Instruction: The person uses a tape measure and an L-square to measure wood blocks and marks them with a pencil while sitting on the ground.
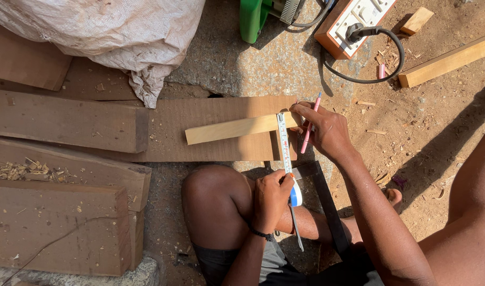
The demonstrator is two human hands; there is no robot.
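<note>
Both hands [300, 164] stretch tape measure [284, 143] across strip [237, 128].

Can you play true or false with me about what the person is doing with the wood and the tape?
1. The right hand holds a pink pencil. True.
2. The tape measure is stretched across a pale wood strip. True.
3. The left hand is empty. False: it holds the tape measure's blue and white case against the knee.
4. The pale wood strip lies on bare dirt. False: it lies on a wide brown board.
5. A white sack sits on the planks at the top left. True.
6. The black cable is plugged into the green tool. False: it plugs into the orange and white socket box.
</note>
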